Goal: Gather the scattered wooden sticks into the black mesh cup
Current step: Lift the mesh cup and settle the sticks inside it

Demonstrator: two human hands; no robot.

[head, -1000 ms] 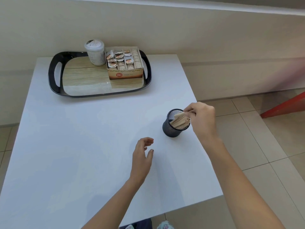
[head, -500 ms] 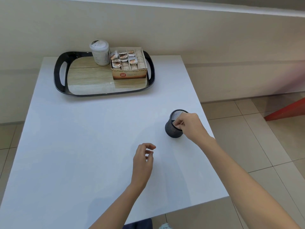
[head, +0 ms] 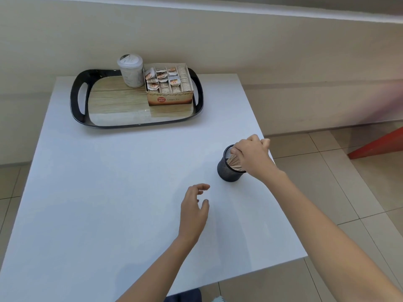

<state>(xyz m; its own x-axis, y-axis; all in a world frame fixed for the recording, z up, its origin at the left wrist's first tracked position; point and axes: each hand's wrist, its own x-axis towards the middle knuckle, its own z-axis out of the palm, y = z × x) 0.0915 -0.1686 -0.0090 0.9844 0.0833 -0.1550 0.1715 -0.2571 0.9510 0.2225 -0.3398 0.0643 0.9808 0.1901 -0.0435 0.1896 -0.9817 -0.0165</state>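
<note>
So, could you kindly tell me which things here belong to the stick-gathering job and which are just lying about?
Job: black mesh cup, wooden sticks, right hand, left hand.
Lying about: tray, tea box, lidded white cup.

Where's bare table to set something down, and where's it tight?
Free: the broad table stretch between the tray and the left hand, plus the whole left side; also the tray's wood floor left of the tea box. Tight: right edge, where the right hand sits over the black mesh cup.
</note>
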